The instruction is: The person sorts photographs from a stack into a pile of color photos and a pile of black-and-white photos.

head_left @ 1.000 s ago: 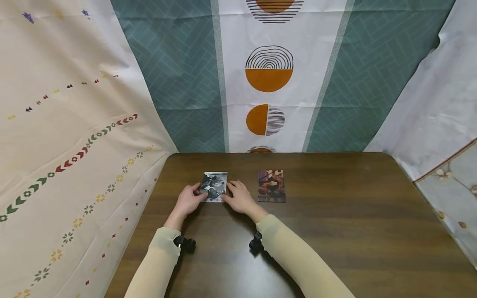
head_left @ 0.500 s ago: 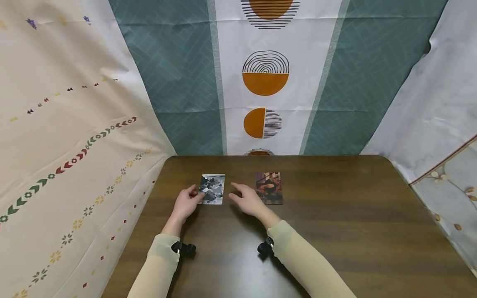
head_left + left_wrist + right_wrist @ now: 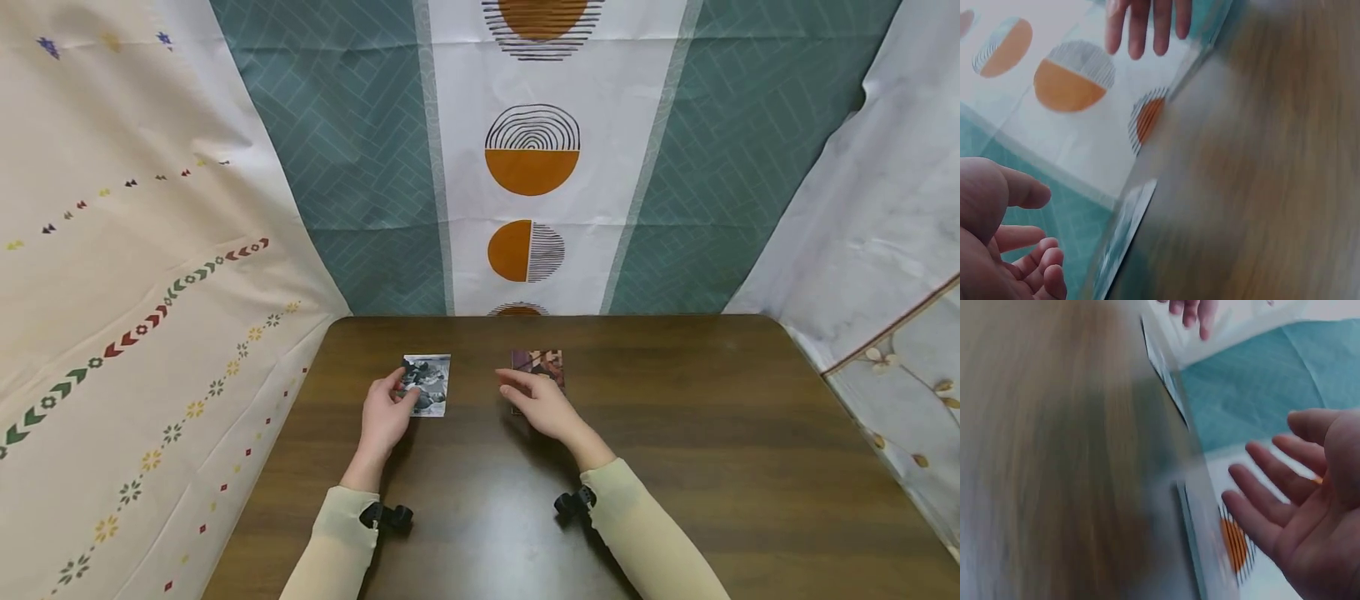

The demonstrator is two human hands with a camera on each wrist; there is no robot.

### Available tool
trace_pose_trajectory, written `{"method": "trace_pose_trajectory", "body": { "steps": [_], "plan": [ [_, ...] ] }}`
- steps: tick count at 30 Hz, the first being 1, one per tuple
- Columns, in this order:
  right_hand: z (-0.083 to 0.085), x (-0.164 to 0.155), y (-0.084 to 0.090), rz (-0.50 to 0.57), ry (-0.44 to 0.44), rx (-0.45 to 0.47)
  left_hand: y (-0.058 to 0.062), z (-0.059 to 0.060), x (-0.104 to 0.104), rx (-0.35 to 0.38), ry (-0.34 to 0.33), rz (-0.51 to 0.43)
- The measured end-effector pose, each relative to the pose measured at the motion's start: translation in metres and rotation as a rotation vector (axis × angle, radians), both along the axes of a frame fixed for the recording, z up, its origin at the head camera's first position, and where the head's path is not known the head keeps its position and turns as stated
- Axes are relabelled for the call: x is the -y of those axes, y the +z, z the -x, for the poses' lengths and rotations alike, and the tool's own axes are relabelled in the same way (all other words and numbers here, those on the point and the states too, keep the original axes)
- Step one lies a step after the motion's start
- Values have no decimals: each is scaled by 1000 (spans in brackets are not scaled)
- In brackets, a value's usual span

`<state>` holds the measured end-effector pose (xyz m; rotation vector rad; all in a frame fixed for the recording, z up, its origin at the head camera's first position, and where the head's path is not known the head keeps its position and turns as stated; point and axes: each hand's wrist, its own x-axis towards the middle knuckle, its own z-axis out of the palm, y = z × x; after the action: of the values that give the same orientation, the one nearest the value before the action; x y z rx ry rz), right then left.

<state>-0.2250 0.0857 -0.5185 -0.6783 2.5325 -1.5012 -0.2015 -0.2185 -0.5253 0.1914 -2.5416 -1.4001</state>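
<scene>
While the left hand [image 3: 384,414] touches the grey photo [image 3: 429,384], the right hand [image 3: 542,404] hovers, fingers spread.

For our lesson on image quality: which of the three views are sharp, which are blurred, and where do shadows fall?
Head view: sharp, evenly lit, soft shadows under both forearms on the table. Left wrist view: table smeared by motion blur, left hand fairly clear. Right wrist view: table streaked, right hand clearer, photo card edge soft.
</scene>
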Motion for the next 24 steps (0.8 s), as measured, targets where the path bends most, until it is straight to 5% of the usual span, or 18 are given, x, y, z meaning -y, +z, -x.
{"method": "trace_pose_trajectory", "body": {
  "steps": [13, 19, 24],
  "plan": [
    [5, -69, -7, 89, -239, 16, 8, 5, -64, -89, -138, -37],
    [7, -90, -10, 2, -338, 53, 2, 18, -103, -40, -232, -92],
    [6, -98, -20, -103, -329, 71, -3, 20, -132, 28, -274, -150]
  ]
}}
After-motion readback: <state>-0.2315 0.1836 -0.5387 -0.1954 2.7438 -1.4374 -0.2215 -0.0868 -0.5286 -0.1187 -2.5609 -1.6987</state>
